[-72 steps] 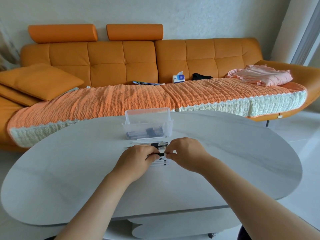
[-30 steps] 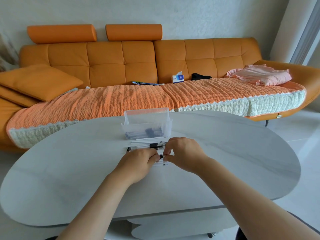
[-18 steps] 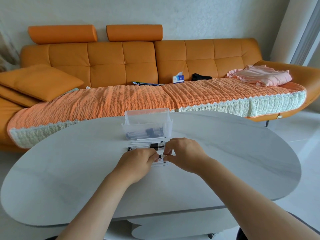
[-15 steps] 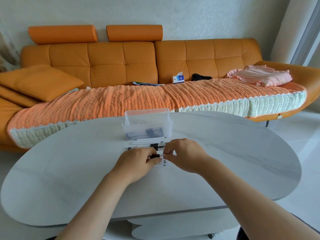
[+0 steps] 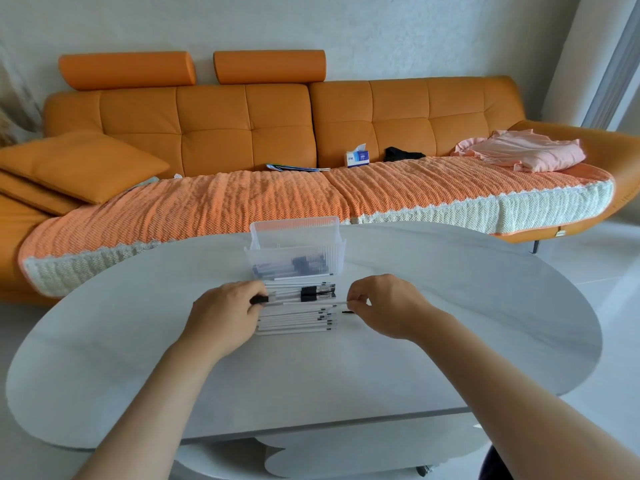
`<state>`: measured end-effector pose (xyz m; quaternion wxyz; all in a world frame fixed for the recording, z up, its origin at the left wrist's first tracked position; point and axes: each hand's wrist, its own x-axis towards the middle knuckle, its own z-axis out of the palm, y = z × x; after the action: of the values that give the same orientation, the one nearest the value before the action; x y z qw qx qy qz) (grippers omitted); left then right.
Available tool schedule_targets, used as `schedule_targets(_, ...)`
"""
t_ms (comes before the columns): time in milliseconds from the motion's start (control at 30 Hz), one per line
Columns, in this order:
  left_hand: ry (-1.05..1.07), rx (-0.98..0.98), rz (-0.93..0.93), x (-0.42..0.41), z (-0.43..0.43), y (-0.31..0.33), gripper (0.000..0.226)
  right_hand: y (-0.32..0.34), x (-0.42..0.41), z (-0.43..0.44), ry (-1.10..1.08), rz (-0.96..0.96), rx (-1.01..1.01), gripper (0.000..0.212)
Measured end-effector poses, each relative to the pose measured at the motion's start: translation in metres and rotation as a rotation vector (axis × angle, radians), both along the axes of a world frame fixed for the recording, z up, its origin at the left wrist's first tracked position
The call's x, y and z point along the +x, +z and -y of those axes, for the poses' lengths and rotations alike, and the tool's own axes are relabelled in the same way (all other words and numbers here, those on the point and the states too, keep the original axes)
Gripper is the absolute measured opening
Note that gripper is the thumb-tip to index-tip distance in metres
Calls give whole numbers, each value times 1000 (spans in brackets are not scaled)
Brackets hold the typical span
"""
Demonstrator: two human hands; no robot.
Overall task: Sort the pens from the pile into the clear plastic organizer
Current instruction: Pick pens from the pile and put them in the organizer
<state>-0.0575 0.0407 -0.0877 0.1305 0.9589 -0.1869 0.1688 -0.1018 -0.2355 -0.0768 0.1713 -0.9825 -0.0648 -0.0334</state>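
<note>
A white pen (image 5: 325, 302) lies level above the pile of pens (image 5: 294, 322), its long axis running left to right across the view, with a black end at the left. The left hand (image 5: 225, 317) pinches that black end between thumb and curled fingers. The right hand (image 5: 388, 306) pinches the other end with its thumb and forefinger tips and has its remaining fingers tucked under. Both hands are narrow, closed on the same pen, one at each end.

Both forearms reach in from the bottom corners and angle towards the middle of the table. The hands have their backs turned up and sit low over the pile. A small black piece shows just under the right fingertips, but it is too small to identify.

The pile lies on the grey oval table (image 5: 467, 323) between the two hands. Its pens are laid side by side, parallel to the held one, and most have white barrels with dark tips towards the right.

Just beyond the pile stands the clear plastic organizer (image 5: 332, 252). More pens are visible through its ribbed front wall, lying lengthwise on the bottom.

Behind the table is an orange sofa (image 5: 242, 126) covered by an orange and cream knitted throw (image 5: 242, 202). On the sofa there is a loose cushion (image 5: 79, 164) at the left, a tissue box (image 5: 357, 157) near the middle and a pink cloth (image 5: 526, 152) at the right.
</note>
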Motion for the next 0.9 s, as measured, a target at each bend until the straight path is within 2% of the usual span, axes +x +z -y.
schedule_targets(100,11,-27,142,-1,1,-2,5,-1,-1,-2,5,0,-1,19)
schedule_targets(267,-257,-44,184,-13,29,-5,10,-4,-1,-12,53,18,52,15)
schedule_targets(433,-321,-88,58,-13,40,-14,6,-4,-2,-17,85,46,108,12)
schedule_targets(633,-283,-64,-15,-7,38,-18,9,-1,4,-5,59,44,27,11)
schedule_targets(833,-303,-69,-95,-12,34,-20,13,-5,14,10,-84,29,84,19)
schedule_targets(900,-309,-53,-96,-14,35,-20,11,-8,19,13,-118,23,87,16)
